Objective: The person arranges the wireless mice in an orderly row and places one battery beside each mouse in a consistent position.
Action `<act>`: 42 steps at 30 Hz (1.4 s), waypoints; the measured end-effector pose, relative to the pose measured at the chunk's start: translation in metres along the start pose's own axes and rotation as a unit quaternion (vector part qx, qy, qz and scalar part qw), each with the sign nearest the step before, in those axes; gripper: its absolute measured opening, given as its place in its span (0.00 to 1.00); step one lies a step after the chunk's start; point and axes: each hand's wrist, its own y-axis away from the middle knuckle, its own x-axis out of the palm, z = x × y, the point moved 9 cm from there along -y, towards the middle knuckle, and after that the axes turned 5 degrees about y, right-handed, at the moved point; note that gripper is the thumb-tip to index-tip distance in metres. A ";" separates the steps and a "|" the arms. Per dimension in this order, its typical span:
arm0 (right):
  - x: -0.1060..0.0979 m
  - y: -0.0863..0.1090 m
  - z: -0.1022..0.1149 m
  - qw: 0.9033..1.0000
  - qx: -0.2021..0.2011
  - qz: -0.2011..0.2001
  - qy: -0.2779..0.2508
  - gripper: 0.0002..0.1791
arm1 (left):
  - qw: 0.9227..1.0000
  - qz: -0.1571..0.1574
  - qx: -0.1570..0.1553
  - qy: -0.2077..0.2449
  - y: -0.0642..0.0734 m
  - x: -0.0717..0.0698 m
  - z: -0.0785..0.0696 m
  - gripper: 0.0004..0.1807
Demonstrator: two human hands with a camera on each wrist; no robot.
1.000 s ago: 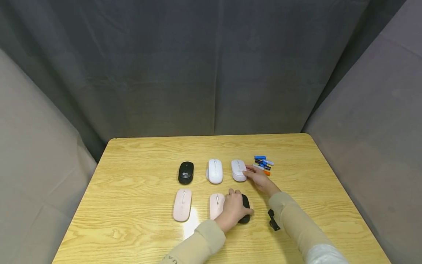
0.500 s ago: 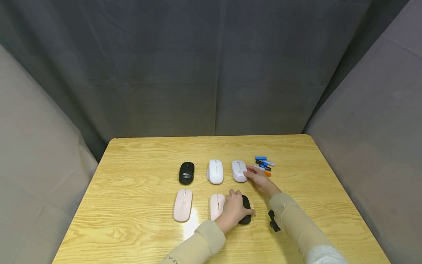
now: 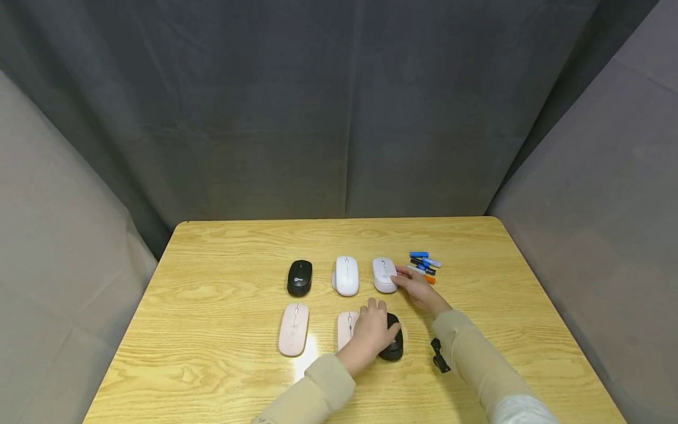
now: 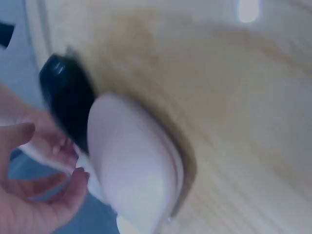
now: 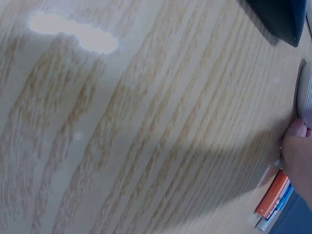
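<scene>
Pale mouse (image 3: 384,274), one, flat on the bench at the right end of the far row, with the fingertips of the right hand (image 3: 419,291) against its right side; that hand's fingers are relaxed and not wrapped round it. Black mouse (image 3: 394,347), one, at the right end of the near row, its left side partly covered by the left hand (image 3: 371,328). The left hand is released, its fingers loosely bent and grasping nothing; the thumb reaches over the black mouse, contact unclear. Pink mouse (image 3: 345,327), one, middle of the near row, just beside the black one and partly hidden by the left hand. White mouse (image 3: 346,275), one, middle of the far row, between the pale mouse and a second black mouse (image 3: 299,278), which bears a small light mark and ends that row at the left. Second pink mouse (image 3: 293,330), one, left end of the near row, slightly slanted. Markers (image 3: 422,262), several, in a small heap just beyond the right hand; blue, black, pale and orange parts visible. Bench (image 3: 222,306), light wood grain, glossy, with a bright reflection beside the second pink mouse. Sleeves (image 3: 468,347), beige, on both arms. Backdrop (image 3: 254,118), dark grey cloth, behind the bench; lighter grey side panels (image 3: 593,206) at left and right.
</scene>
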 end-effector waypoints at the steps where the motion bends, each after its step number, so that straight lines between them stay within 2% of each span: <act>1: 0.000 0.000 0.000 1.000 -0.003 0.001 -0.001 0.29 | 1.000 -0.013 0.015 0.001 0.000 -0.008 0.000 0.25; 5: 0.000 0.000 0.001 1.000 -0.009 0.001 0.002 0.30 | 0.995 -0.065 0.080 0.004 0.003 -0.039 0.005 0.19; 8: 0.000 -0.001 0.001 1.000 -0.008 0.000 0.005 0.30 | 0.988 -0.091 0.122 0.017 0.008 -0.062 0.014 0.17; 10: -0.001 -0.001 0.000 1.000 -0.007 0.002 0.005 0.30 | 0.985 -0.106 0.136 0.031 0.011 -0.076 0.023 0.16; 12: -0.001 -0.001 0.000 1.000 -0.005 0.003 0.003 0.30 | 0.983 -0.118 0.131 0.043 0.015 -0.088 0.037 0.16; 15: 0.000 -0.001 0.001 1.000 -0.004 0.007 0.002 0.30 | 0.985 -0.131 0.095 0.064 0.020 -0.102 0.063 0.17; 18: -0.001 -0.001 0.000 1.000 -0.004 0.005 0.004 0.30 | 0.987 -0.129 0.050 0.086 0.026 -0.110 0.091 0.22; 21: -0.002 -0.001 -0.001 1.000 -0.006 0.000 0.002 0.30 | 0.989 -0.108 -0.004 0.106 0.033 -0.112 0.120 0.26; 23: -0.003 -0.002 -0.002 1.000 -0.006 -0.002 0.002 0.30 | 0.988 -0.087 -0.052 0.117 0.039 -0.111 0.138 0.29; 25: -0.003 -0.002 -0.004 1.000 -0.003 -0.005 0.002 0.30 | 0.984 -0.065 -0.108 0.124 0.046 -0.108 0.156 0.32; 27: -0.003 -0.003 -0.006 1.000 -0.001 -0.004 0.005 0.30 | 0.976 -0.044 -0.161 0.137 0.053 -0.103 0.172 0.35; 29: -0.003 -0.003 -0.006 1.000 0.001 -0.008 0.003 0.30 | 0.968 -0.028 -0.200 0.152 0.059 -0.098 0.184 0.36; 32: -0.003 -0.004 -0.006 1.000 0.000 -0.009 0.002 0.30 | 0.958 -0.016 -0.219 0.185 0.065 -0.093 0.193 0.36; 42: -0.003 -0.005 -0.008 1.000 -0.006 -0.007 0.001 0.30 | 0.953 0.000 -0.198 0.231 0.071 -0.081 0.199 0.27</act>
